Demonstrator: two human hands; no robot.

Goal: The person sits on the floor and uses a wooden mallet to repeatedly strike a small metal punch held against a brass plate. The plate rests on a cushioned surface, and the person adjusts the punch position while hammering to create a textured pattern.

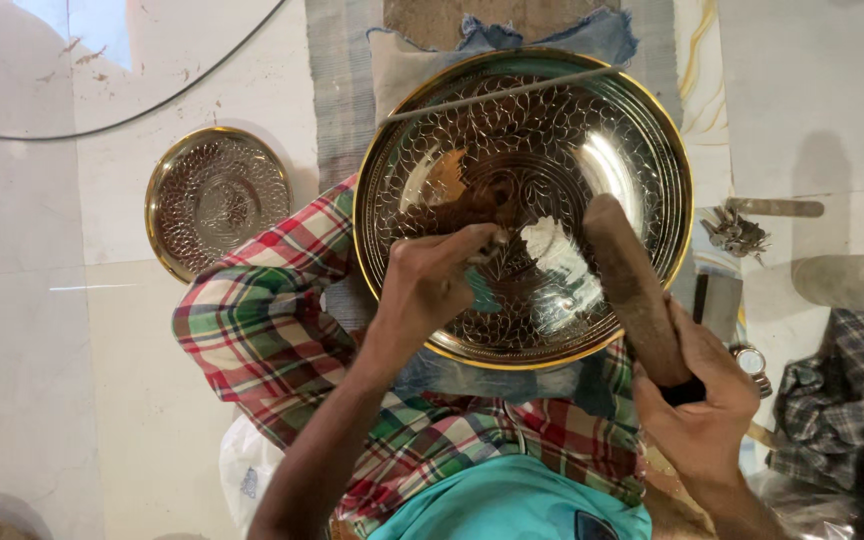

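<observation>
The left hand (430, 280) is closed around a small metal tool (487, 245), its tip pressed to the middle of a big engraved brass plate (522, 205) resting on the person's lap. The right hand (697, 395) grips a wooden mallet (632, 285) slanting over the plate's right rim. A smaller brass plate (217, 200) lies on the floor to the left.

The pale tiled floor (22, 300) carried a small brass plate (217, 200), a striped mat (337, 90), a bunch of keys (735, 232) and a checked cloth (852, 390).
</observation>
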